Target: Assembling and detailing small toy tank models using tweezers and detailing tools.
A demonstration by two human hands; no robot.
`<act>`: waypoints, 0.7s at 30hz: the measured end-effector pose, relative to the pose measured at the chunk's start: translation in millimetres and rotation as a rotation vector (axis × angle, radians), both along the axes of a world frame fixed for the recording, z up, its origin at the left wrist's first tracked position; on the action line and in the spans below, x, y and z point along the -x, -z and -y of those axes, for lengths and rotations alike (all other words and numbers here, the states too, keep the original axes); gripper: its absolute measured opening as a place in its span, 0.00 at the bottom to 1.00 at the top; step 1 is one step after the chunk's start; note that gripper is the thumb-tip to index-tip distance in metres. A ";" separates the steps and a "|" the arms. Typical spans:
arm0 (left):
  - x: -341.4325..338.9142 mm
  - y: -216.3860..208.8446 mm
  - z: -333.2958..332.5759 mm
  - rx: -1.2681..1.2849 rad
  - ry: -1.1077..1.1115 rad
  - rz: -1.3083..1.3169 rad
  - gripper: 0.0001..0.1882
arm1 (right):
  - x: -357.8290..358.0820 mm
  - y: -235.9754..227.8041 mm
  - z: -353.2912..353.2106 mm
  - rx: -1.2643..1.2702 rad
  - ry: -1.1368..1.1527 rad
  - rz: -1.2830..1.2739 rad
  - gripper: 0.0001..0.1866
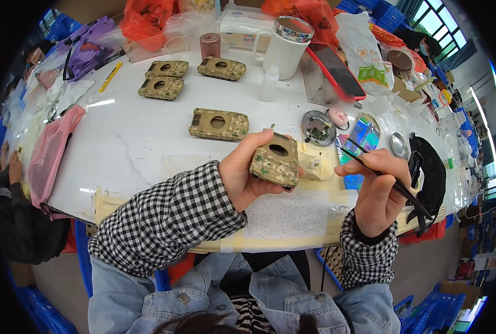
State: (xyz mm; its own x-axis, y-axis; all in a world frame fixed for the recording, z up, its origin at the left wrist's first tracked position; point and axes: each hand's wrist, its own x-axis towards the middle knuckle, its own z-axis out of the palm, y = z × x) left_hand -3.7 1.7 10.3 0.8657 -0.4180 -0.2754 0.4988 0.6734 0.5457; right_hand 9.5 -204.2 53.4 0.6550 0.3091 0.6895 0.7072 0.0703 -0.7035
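My left hand [242, 170] is closed around a camouflage-painted model tank hull [274, 161], tilted so its round turret hole faces up. My right hand [382, 186] grips dark tweezers [399, 188] like a pen, their tips pointing left toward the hull but apart from it. A second tank hull [219, 124] lies just beyond my left hand. Farther back on the table are more such hulls [221, 68], two of them [161, 88] side by side. Between my hands sits a small round metal dish [318, 128] of tiny dark green pieces, with a pale yellow block [317, 164] nearer to me.
A white lidded mug [284, 50], a small clear bottle [268, 84] and a red-cased phone [335, 69] stand at the back. A pink mesh pouch [53, 158] lies left, near a yellow cutter [110, 77]. On the right are a holographic sheet [365, 136] and a black bag [429, 178].
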 end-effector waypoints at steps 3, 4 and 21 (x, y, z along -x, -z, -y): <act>-0.5 -0.8 -2.4 0.043 -0.014 -0.055 0.25 | -3.3 4.1 0.6 0.008 0.039 -0.015 0.11; -0.6 -2.1 -1.3 0.039 -0.038 -0.083 0.25 | -4.6 5.9 1.7 0.023 0.066 -0.022 0.09; 0.4 0.8 -1.5 -0.035 -0.159 0.013 0.23 | -19.6 31.1 10.1 0.140 0.259 0.074 0.10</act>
State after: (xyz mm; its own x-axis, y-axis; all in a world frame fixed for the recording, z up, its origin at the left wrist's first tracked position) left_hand -4.2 3.2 9.5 0.9237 -0.2659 -0.2757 0.3802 0.7234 0.5763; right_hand 29.1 -214.2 22.4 0.6738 0.2341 0.7009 0.7389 -0.2129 -0.6393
